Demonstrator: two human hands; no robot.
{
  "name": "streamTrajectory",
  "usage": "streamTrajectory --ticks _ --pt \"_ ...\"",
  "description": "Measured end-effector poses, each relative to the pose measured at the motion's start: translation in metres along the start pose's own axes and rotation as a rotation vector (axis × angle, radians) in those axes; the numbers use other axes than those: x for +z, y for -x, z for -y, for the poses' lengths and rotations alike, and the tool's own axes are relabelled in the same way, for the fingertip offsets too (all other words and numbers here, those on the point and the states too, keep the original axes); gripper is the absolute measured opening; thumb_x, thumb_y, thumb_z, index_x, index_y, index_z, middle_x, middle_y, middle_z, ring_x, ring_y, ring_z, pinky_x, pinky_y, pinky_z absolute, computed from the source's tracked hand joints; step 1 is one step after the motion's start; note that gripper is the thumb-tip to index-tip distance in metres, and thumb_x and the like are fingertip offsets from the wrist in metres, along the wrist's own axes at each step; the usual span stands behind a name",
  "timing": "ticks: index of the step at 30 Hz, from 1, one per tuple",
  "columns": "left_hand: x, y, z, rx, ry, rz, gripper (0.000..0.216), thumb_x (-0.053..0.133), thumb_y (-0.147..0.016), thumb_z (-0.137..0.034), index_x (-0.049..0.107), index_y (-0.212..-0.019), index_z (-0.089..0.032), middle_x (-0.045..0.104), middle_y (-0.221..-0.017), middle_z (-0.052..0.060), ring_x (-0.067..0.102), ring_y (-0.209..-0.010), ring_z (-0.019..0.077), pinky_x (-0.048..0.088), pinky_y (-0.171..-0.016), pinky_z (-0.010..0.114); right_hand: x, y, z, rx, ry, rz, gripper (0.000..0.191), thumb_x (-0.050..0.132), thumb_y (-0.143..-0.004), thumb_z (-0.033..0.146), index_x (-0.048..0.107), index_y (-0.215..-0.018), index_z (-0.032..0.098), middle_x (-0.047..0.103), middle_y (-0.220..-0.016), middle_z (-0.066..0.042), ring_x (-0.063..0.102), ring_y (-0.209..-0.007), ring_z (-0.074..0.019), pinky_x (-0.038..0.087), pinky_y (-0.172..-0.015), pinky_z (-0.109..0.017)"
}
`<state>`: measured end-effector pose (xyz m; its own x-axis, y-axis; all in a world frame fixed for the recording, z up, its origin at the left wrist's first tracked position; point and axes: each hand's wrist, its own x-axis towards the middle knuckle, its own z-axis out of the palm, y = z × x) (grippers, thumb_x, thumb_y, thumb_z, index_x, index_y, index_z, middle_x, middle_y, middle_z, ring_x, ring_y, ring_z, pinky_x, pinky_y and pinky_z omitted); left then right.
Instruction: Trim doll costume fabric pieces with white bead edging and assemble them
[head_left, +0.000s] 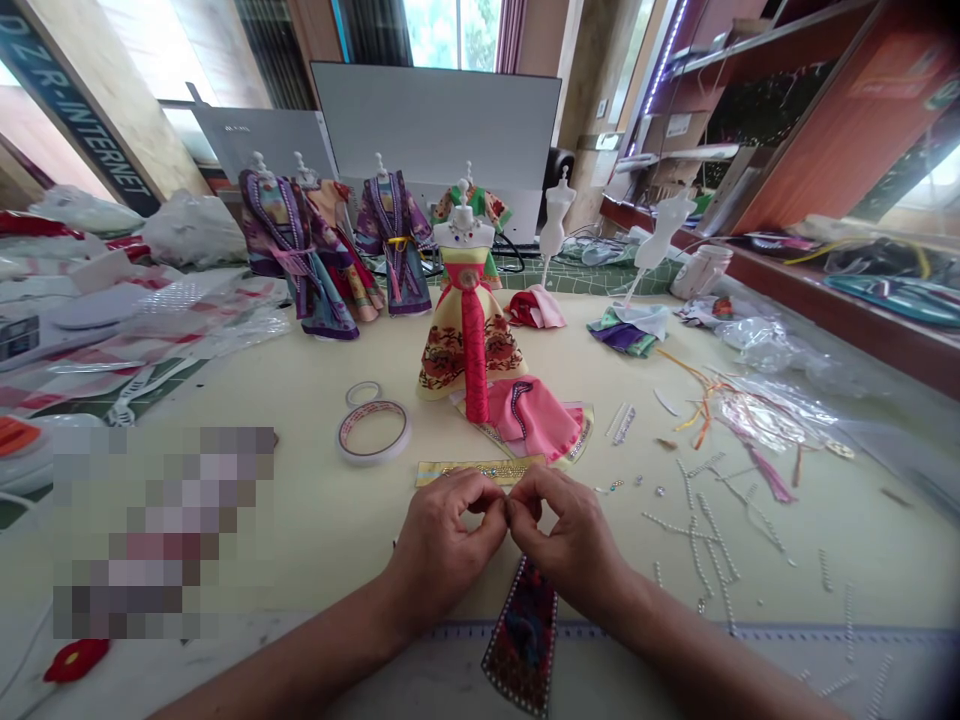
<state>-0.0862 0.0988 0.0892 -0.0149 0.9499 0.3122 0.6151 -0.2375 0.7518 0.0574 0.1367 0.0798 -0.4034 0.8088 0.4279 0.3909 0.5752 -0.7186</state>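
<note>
My left hand [442, 545] and my right hand [571, 540] meet low in the middle of the table, fingertips pinched together on something too small to make out. A dark embroidered fabric strip [523, 640] edged with beads lies under them. Just beyond the fingers lies a gold beaded trim strip [480, 470]. Behind that stands a small mannequin in a yellow dress with a red sash [469, 335], a pink garment piece [534, 415] at its foot.
A tape roll [373, 430] lies left of the dress. Several dressed mannequins [330, 245] and bare white ones [556, 210] stand at the back. Bead strings [701, 520], ribbons and plastic bags scatter the right side. A red flower [75, 658] lies lower left.
</note>
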Motion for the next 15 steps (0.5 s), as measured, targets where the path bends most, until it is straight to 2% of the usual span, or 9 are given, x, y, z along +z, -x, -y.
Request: streamTrajectory --ticks 4,10,15 --pt "-0.0008 0.0013 0.0001 -0.027 0.025 0.018 0.015 0.050 -0.079 -0.016 0.061 -0.069 -0.018 0.061 -0.067 0.000 0.056 -0.065 0.0134 0.043 -0.064 0.025 0.0000 0.0000 -0.0002 0.014 -0.011 -0.001 0.014 0.050 -0.074 0.014 0.047 -0.061 0.020 0.052 -0.057 0.001 0.048 -0.056 -0.0124 0.038 -0.054 -0.025" --pt "-0.0017 -0.0020 -0.0029 -0.187 0.187 0.067 0.010 0.053 -0.080 -0.021 0.063 -0.081 -0.019 0.068 -0.075 0.000 0.062 -0.069 0.0135 0.047 -0.061 0.021 -0.0012 -0.0017 -0.0018 0.041 -0.033 -0.011 0.014 0.049 -0.074 0.015 0.048 -0.061 0.020 0.053 -0.056 0.002 0.048 -0.055 -0.0119 0.038 -0.053 -0.025" --pt "-0.0023 -0.0045 -0.0038 -0.206 0.259 0.076 0.010 0.055 -0.079 -0.022 0.062 -0.074 -0.017 0.067 -0.070 0.000 0.062 -0.066 0.0129 0.049 -0.064 0.022 -0.0019 -0.0019 -0.0020 0.046 -0.058 0.010 0.013 0.050 -0.075 0.016 0.050 -0.062 0.019 0.053 -0.057 0.002 0.048 -0.055 -0.0119 0.038 -0.054 -0.025"
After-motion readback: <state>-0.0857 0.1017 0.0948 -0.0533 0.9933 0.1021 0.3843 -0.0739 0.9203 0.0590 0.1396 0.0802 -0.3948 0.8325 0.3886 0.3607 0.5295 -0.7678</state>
